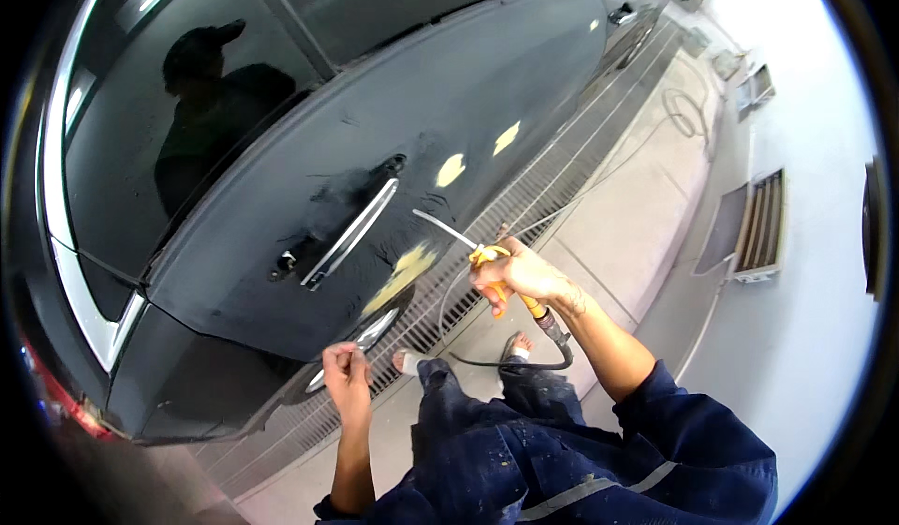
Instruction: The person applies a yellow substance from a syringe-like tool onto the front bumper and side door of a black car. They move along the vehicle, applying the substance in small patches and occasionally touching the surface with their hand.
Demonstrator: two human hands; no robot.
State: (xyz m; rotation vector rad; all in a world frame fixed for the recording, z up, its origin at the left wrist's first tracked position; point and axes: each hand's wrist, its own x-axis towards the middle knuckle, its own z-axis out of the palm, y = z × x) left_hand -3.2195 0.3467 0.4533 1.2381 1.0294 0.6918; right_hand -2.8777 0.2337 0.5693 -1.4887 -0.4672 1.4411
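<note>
My right hand [513, 277] is wrapped around a yellow air blow gun [489, 255]. Its long pale nozzle [444, 228] points toward the car door [272, 272], with a gap between tip and panel. A dark hose joins the gun's lower end. My left hand [347, 375] is closed in a pinch low beside the door, near the wheel [375, 330]; I cannot make out what its fingertips hold, if anything. The door is dull dark grey, with a chrome-trimmed door handle [354, 233] and pale yellow patches [403, 277]. Dark smudges surround the handle.
A slotted floor grating [562, 155] runs alongside the car. The hose [496, 364] loops near my feet, and a thin line [646, 146] runs along the floor to a coil farther off. A white wall with a vent [760, 225] stands to the right.
</note>
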